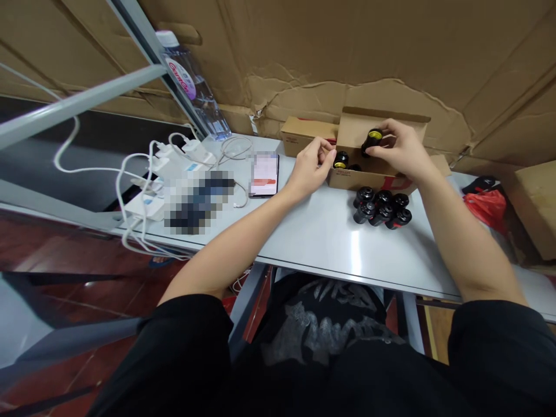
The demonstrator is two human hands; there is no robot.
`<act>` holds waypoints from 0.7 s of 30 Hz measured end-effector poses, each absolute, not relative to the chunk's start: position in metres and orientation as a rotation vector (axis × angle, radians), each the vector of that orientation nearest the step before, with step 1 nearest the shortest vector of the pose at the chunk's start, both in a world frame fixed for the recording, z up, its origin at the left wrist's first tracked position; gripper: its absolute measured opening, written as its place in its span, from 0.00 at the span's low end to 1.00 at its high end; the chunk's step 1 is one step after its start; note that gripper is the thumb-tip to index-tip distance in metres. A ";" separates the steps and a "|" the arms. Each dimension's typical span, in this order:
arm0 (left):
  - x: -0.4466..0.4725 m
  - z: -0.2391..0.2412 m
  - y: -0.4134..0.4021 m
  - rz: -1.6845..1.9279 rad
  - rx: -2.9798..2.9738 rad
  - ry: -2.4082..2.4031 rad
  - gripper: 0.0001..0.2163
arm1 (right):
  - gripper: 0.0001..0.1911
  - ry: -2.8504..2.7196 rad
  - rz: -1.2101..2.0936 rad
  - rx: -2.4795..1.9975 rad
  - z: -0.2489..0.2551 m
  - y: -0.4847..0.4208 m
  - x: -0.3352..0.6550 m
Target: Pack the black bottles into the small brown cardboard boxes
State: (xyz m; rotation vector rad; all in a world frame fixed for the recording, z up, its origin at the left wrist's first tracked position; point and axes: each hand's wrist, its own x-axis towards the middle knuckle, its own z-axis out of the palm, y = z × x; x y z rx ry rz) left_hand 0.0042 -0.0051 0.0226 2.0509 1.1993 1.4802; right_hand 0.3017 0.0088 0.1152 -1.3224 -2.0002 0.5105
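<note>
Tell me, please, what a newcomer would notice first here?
The right hand holds a gold-ended black part over the open cardboard box at the far edge of the table; the left hand touches the box's left side. A cluster of similar black parts lies before it.

pixelated patch (197, 200), phone screen (264, 172) blurred, box (369, 179) interior hidden

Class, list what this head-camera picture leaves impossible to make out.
Head view:
Inside of the cardboard box: front wall and the right hand, holding a black piece, hide much.
Grip of the left hand: curled fingers hide it.
The patch beside the white chargers: pixelated.
The phone screen: too blurred to read.
</note>
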 end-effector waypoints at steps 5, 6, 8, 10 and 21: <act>0.009 0.011 0.005 1.427 1.925 1.294 0.06 | 0.26 -2.094 0.339 -1.451 0.100 0.017 0.301; 0.011 0.009 0.006 1.417 1.905 1.302 0.06 | 0.26 -2.115 0.341 -1.467 0.099 0.017 0.301; 0.014 0.006 0.007 1.420 1.868 1.308 0.06 | 0.26 -2.156 0.354 -1.489 0.099 0.014 0.300; 0.017 0.003 0.009 1.428 1.836 1.303 0.06 | 0.27 -2.181 0.375 -1.492 0.100 0.010 0.299; 0.018 0.003 0.007 1.378 1.810 1.263 0.04 | 0.23 -2.192 0.373 -1.487 0.100 0.009 0.300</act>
